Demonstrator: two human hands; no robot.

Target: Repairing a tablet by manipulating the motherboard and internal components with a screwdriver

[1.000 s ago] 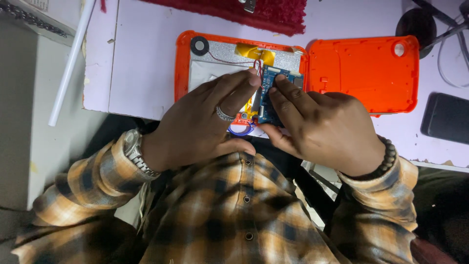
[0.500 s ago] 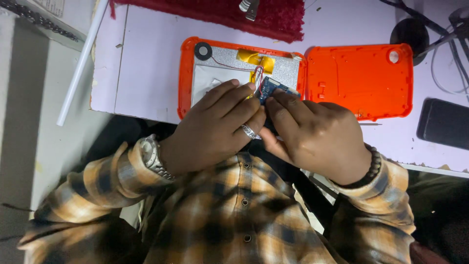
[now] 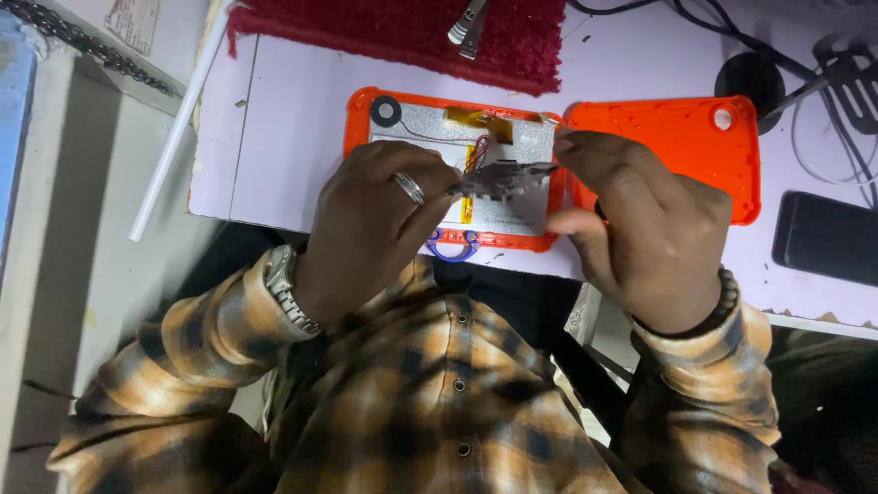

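Two hands, circuit board (image 3: pixel 501 178) crosswise, edge-on.

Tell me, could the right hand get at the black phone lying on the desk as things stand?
Probably yes, once it lets go. The right hand pinches one end of the small circuit board with the left hand. The black phone lies just to its right, nothing between.

I'm wearing a plaid flannel shirt (image 3: pixel 457 402) in tan, orange and dark checks, buttoned down the front with small dark buttons, its long sleeves reaching my wrists. A silver metal-link wristwatch (image 3: pixel 285 291) circles my left wrist, a silver ring (image 3: pixel 409 187) bands a finger of my left hand (image 3: pixel 370 224), and a dark beaded bracelet (image 3: pixel 722 295) wraps my right wrist.
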